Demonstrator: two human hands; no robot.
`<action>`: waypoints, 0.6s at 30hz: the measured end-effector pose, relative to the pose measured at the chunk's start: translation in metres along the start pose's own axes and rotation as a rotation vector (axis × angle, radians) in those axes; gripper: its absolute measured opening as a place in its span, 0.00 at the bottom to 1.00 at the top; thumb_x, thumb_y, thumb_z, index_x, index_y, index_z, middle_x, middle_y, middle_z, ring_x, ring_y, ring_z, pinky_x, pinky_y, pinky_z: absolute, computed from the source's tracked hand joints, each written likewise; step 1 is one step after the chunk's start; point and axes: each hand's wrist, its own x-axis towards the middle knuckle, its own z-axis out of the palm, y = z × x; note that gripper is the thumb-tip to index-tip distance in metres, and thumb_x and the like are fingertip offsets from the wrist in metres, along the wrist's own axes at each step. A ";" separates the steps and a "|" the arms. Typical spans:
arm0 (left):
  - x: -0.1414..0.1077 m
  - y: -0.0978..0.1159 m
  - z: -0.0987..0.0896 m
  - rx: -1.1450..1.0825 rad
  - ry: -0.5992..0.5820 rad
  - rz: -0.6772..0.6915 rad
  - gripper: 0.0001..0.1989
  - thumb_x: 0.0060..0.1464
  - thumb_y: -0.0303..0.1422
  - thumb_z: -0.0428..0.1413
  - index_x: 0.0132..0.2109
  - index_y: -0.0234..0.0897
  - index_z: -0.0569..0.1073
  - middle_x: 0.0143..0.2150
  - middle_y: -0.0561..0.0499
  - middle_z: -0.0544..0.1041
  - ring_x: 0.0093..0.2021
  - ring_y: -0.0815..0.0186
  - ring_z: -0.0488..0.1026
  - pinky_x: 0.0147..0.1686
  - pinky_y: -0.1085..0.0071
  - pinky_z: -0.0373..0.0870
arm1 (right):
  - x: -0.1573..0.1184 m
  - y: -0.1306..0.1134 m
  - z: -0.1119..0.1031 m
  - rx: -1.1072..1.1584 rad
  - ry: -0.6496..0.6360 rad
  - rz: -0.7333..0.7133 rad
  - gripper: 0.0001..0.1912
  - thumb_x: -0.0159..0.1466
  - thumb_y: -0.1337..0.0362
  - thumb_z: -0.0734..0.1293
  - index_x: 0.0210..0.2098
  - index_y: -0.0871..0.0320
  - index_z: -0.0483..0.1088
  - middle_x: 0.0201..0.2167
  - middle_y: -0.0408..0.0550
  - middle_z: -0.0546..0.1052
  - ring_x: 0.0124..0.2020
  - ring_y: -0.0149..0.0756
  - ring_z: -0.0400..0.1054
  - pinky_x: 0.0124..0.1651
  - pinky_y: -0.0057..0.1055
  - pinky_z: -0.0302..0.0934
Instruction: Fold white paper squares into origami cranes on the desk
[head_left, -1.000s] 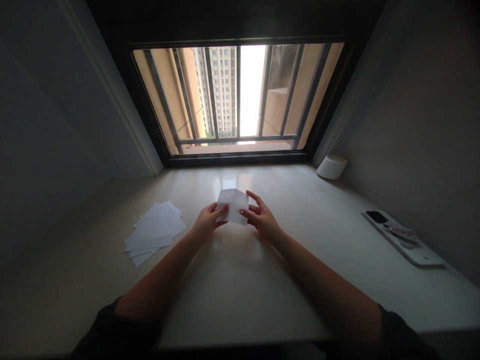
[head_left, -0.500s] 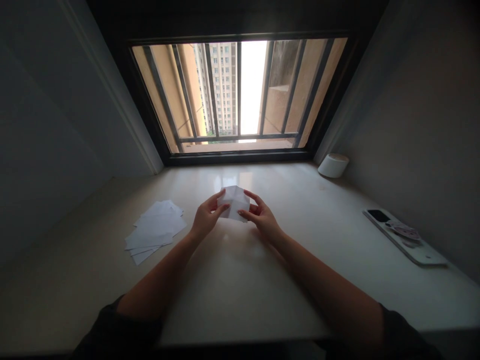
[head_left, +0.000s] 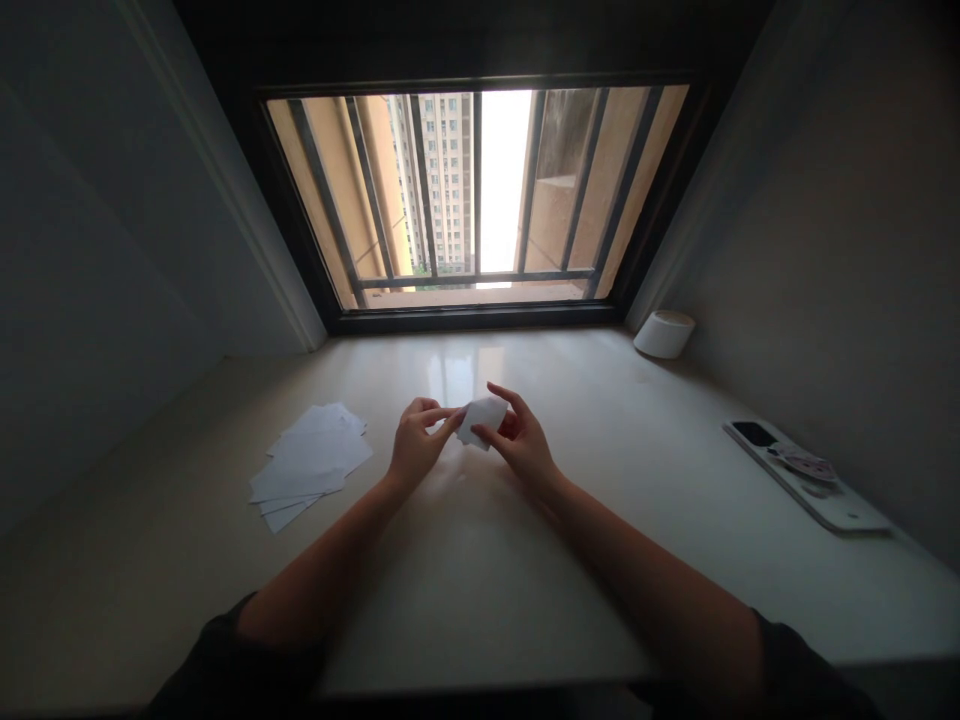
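1 barred window (head_left: 476,190) overlooks 1 counter (head_left: 480,600) carrying 1 loose pile of white paper (head_left: 311,465), 1 phone (head_left: 754,433) and 1 white cylinder (head_left: 664,334). Mid-counter, 1 left hand (head_left: 418,445) and 1 right hand (head_left: 523,445) meet at 1 small folded paper (head_left: 484,420). The right fingers (head_left: 501,396) pinch it narrowly; the left fingertips (head_left: 450,413) reach its edge, grip unclear.

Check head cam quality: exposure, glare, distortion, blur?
Head view: window blown out, side walls underexposed, glare on the countertop; wide-angle stretch swells left forearm and right forearm near the bottom; folded paper between left hand and right hand shows no obvious blur.
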 end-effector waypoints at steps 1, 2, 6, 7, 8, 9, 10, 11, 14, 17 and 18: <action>0.000 0.002 0.000 0.005 -0.010 0.014 0.16 0.52 0.45 0.54 0.36 0.39 0.80 0.37 0.47 0.74 0.39 0.63 0.71 0.40 0.67 0.68 | 0.000 0.000 -0.001 -0.033 0.017 -0.011 0.35 0.50 0.60 0.73 0.55 0.51 0.59 0.30 0.42 0.75 0.29 0.34 0.70 0.30 0.31 0.66; 0.000 0.004 -0.001 -0.011 -0.034 0.025 0.17 0.54 0.44 0.52 0.35 0.39 0.80 0.37 0.47 0.75 0.39 0.63 0.72 0.42 0.67 0.68 | 0.000 0.001 -0.001 -0.070 0.032 -0.023 0.34 0.50 0.59 0.73 0.55 0.51 0.59 0.30 0.43 0.75 0.28 0.34 0.70 0.30 0.31 0.66; -0.004 0.011 -0.002 -0.109 -0.152 0.024 0.16 0.54 0.43 0.53 0.41 0.40 0.78 0.41 0.48 0.78 0.42 0.60 0.74 0.45 0.66 0.67 | 0.000 0.002 -0.003 -0.182 0.066 -0.073 0.30 0.52 0.57 0.71 0.53 0.52 0.62 0.30 0.44 0.75 0.28 0.35 0.69 0.31 0.32 0.67; -0.005 0.012 -0.002 -0.111 -0.158 0.018 0.16 0.52 0.43 0.55 0.44 0.40 0.77 0.41 0.49 0.79 0.42 0.60 0.74 0.45 0.66 0.68 | 0.000 0.002 -0.003 -0.196 0.066 -0.084 0.30 0.53 0.57 0.71 0.53 0.53 0.62 0.30 0.44 0.75 0.29 0.35 0.69 0.32 0.33 0.67; -0.005 0.012 -0.001 -0.109 -0.151 0.013 0.17 0.51 0.42 0.56 0.46 0.41 0.76 0.42 0.49 0.79 0.42 0.59 0.75 0.44 0.66 0.68 | 0.000 0.002 -0.003 -0.208 0.063 -0.092 0.29 0.53 0.57 0.71 0.53 0.53 0.62 0.31 0.44 0.75 0.29 0.35 0.69 0.32 0.33 0.67; -0.006 0.012 -0.001 -0.110 -0.136 0.006 0.18 0.50 0.42 0.57 0.47 0.41 0.76 0.42 0.49 0.79 0.42 0.59 0.75 0.44 0.66 0.69 | 0.000 0.002 -0.003 -0.222 0.061 -0.099 0.28 0.54 0.56 0.70 0.52 0.53 0.62 0.31 0.45 0.75 0.30 0.35 0.69 0.33 0.33 0.67; -0.006 0.011 0.000 -0.119 -0.123 -0.002 0.19 0.50 0.42 0.58 0.48 0.42 0.76 0.43 0.49 0.79 0.42 0.59 0.75 0.43 0.66 0.69 | 0.000 0.002 -0.003 -0.243 0.063 -0.106 0.27 0.54 0.56 0.70 0.52 0.53 0.63 0.31 0.45 0.74 0.30 0.35 0.69 0.33 0.33 0.67; -0.005 0.010 0.001 -0.137 -0.114 -0.012 0.18 0.50 0.42 0.57 0.47 0.41 0.76 0.43 0.48 0.79 0.42 0.59 0.76 0.43 0.66 0.69 | 0.000 0.002 -0.003 -0.271 0.067 -0.114 0.26 0.55 0.56 0.69 0.52 0.53 0.63 0.32 0.45 0.74 0.31 0.35 0.69 0.34 0.33 0.67; -0.003 0.004 0.003 -0.225 -0.102 -0.052 0.17 0.50 0.42 0.57 0.45 0.39 0.77 0.43 0.47 0.79 0.42 0.58 0.76 0.44 0.65 0.70 | -0.001 0.000 -0.003 -0.392 0.073 -0.151 0.25 0.57 0.55 0.67 0.52 0.52 0.64 0.36 0.46 0.72 0.32 0.34 0.67 0.34 0.33 0.67; 0.000 0.000 0.005 -0.302 -0.081 -0.087 0.17 0.49 0.42 0.58 0.43 0.37 0.78 0.42 0.46 0.79 0.42 0.58 0.76 0.45 0.64 0.70 | -0.002 -0.004 -0.003 -0.559 0.122 -0.228 0.24 0.57 0.55 0.67 0.53 0.48 0.65 0.45 0.49 0.65 0.40 0.37 0.65 0.42 0.37 0.66; 0.000 -0.001 0.005 -0.324 -0.083 -0.094 0.17 0.49 0.41 0.58 0.43 0.36 0.78 0.42 0.46 0.79 0.42 0.57 0.75 0.45 0.63 0.70 | -0.003 -0.006 -0.004 -0.617 0.141 -0.263 0.24 0.56 0.55 0.68 0.52 0.48 0.66 0.48 0.50 0.63 0.44 0.39 0.64 0.46 0.40 0.65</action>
